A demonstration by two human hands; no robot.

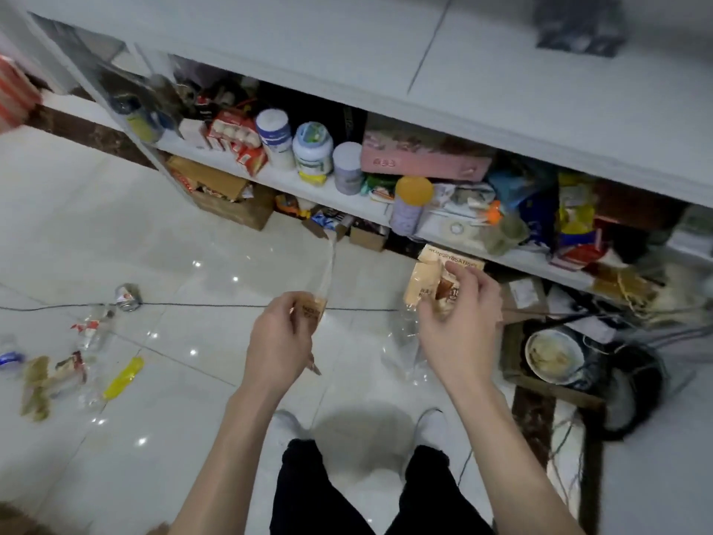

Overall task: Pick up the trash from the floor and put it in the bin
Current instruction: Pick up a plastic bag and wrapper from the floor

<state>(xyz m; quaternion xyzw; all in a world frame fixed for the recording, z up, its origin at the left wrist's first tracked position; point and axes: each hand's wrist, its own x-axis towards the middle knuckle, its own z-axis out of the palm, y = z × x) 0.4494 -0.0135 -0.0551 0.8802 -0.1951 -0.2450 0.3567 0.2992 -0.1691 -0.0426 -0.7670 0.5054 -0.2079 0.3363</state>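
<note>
My left hand (279, 341) grips a thin clear plastic wrapper (328, 272) that stretches up and away from my fist. My right hand (459, 322) pinches a tan and brown snack packet (428, 279) with printed lettering. Both hands hover above the white tiled floor (193, 264) in front of my feet. At the left, more trash lies on the floor: a crushed can (128, 298), a clear bottle with a red label (90, 330), a yellow wrapper (123, 378), a brownish wrapper (36, 384) and a blue-labelled bottle (9, 359). No bin is clearly in view.
A low white shelf unit (308, 183) packed with jars, boxes and packets runs across the back. Cardboard boxes (227, 195) sit under it. A black cable (193, 305) crosses the floor. At the right stand a round dark pot (559, 357) and tangled wires (656, 314).
</note>
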